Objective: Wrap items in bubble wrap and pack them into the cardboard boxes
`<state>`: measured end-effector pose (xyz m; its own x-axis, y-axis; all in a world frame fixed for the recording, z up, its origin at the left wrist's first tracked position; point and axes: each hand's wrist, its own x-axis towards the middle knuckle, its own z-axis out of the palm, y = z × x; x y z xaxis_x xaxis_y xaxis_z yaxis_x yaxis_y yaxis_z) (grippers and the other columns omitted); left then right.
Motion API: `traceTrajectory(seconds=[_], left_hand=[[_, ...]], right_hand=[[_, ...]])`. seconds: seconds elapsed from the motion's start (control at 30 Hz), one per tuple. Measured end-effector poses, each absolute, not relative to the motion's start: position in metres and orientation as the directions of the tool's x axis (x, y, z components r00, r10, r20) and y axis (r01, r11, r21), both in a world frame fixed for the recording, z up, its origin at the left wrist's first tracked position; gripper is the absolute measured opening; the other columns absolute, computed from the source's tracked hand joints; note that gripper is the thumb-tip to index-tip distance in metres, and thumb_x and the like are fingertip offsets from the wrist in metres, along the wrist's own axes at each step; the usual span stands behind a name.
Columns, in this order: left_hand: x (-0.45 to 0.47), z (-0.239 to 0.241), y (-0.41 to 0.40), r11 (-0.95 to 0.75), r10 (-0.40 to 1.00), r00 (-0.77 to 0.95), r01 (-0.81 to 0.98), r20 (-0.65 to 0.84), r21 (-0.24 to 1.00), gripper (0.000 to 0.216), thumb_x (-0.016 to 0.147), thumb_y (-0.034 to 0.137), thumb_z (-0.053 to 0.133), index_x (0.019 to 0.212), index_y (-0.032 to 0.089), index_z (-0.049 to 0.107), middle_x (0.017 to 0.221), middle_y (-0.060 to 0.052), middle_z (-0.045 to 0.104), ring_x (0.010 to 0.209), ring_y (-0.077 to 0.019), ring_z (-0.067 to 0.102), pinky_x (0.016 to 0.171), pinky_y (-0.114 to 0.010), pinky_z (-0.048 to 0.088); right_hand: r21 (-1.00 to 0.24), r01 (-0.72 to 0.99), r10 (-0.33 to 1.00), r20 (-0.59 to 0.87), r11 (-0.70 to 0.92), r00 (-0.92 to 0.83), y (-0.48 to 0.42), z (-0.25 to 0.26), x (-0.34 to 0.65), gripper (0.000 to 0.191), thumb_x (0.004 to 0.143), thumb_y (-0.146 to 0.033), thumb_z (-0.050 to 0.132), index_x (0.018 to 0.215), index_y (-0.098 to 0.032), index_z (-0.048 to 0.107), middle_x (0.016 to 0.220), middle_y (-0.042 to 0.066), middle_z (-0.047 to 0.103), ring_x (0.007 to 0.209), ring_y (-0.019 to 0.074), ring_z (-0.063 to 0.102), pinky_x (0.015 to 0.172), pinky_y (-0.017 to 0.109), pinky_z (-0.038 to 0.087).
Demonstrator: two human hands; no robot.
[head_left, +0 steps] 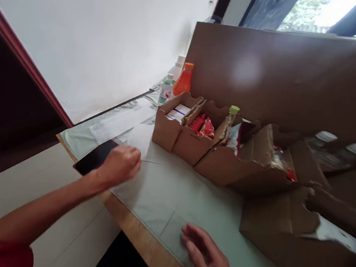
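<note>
My left hand is closed over the left part of the table, its fingers curled and slightly blurred. What it holds, if anything, is hidden. Just behind it lies a white sheet; whether the fingers touch this I cannot tell. A flat black device, like a tablet or phone, is partly covered by my left wrist at the table's edge. Near the front edge, my right hand hovers or rests with fingers apart and nothing in it. Pale, creased covering spreads over the table beneath both hands.
Cardboard bins run along the table's back, holding white boxes, red packets and clear jars. An orange bottle and a clear bottle stand behind the left bin. A tall brown panel rises behind.
</note>
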<state>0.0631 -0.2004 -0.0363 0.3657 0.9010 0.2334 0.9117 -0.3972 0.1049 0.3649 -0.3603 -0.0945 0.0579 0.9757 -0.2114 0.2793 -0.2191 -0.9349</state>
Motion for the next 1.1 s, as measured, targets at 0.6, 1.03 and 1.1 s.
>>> traceTrajectory(seconds=[0.6, 1.03, 1.1], left_hand=[[0.179, -0.089, -0.344, -0.588, 0.773, 0.535, 0.403, 0.341, 0.701, 0.030, 0.077, 0.026, 0.074, 0.106, 0.021, 0.068, 0.128, -0.015, 0.070, 0.114, -0.0332, 0.066, 0.098, -0.050, 0.055], [0.064, -0.081, -0.277, 0.211, 0.970, 0.179, -0.289, -0.164, 0.934, 0.022, 0.081, 0.039, 0.080, 0.088, 0.018, 0.078, 0.081, -0.002, 0.075, 0.077, -0.0143, 0.065, 0.076, -0.023, 0.050], [0.031, -0.070, -0.258, 0.154, 0.988, 0.020, -0.289, -0.155, 0.945, 0.020, 0.076, 0.034, 0.084, 0.085, 0.018, 0.077, 0.078, -0.001, 0.075, 0.071, -0.0128, 0.064, 0.070, -0.021, 0.050]], right_hand=[[-0.989, 0.143, 0.998, -0.037, -0.042, 0.042, -0.324, -0.075, 0.386, 0.017, 0.087, -0.037, 0.064, 0.093, -0.021, 0.064, 0.077, -0.001, 0.061, 0.069, 0.0145, 0.055, 0.064, 0.026, 0.047], [-0.995, 0.098, 0.995, -0.010, 0.000, -0.103, -0.273, -0.103, 0.335, 0.049, 0.088, -0.057, 0.071, 0.124, -0.024, 0.069, 0.094, 0.006, 0.076, 0.082, 0.0207, 0.074, 0.077, 0.030, 0.060], [-0.992, 0.108, 0.988, -0.077, -0.062, -0.136, -0.267, -0.113, 0.331, 0.048, 0.091, -0.060, 0.066, 0.122, -0.024, 0.071, 0.096, 0.008, 0.077, 0.082, 0.0211, 0.074, 0.077, 0.031, 0.061]])
